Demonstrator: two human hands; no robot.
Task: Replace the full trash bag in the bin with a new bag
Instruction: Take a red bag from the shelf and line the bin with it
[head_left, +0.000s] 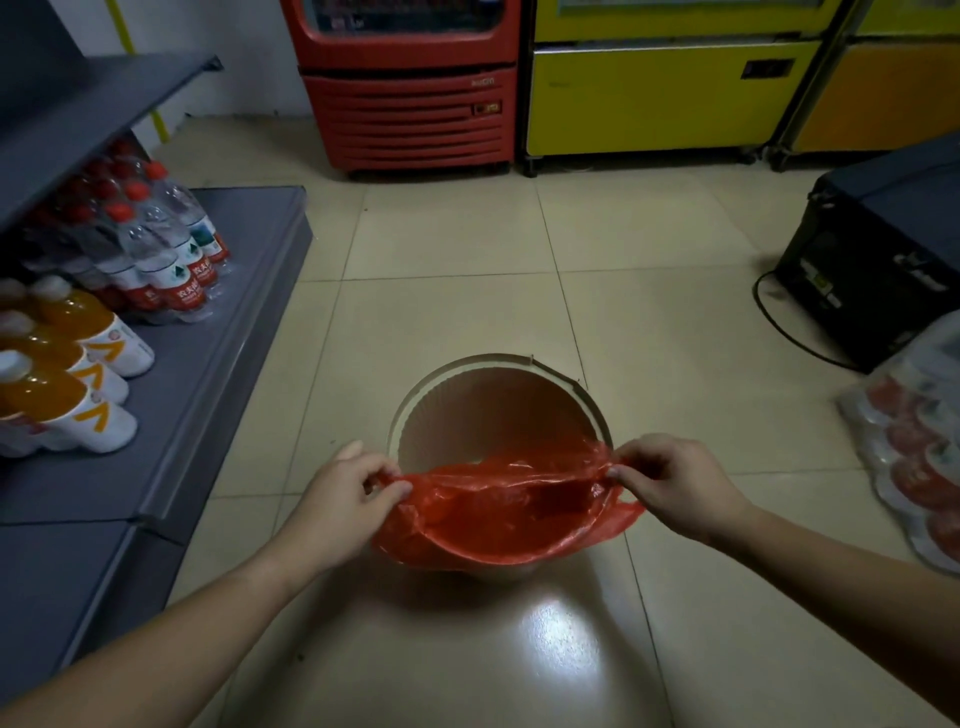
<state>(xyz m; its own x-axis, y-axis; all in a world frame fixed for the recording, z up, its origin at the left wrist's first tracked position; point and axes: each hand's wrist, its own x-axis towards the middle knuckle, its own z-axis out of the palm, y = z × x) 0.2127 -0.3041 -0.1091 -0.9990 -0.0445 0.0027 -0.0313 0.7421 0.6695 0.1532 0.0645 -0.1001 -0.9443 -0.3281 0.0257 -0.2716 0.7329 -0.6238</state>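
Two hands spreading a red bag over a round bin on a tiled floor.

The left hand (347, 496) and right hand (670, 486) each pinch an edge of the red bag (498, 519), whose mouth drapes over the near rim of the beige bin (483, 405); the bin's far inner wall shows bare. On the grey shelf (234, 332) at left stand red-capped water bottles (171, 249) and orange drink bottles (67, 374); their labels are unreadable.

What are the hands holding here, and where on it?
Both hands pinch the thin red plastic bag at its open edge: left hand on one side, right hand opposite, over the round bin.
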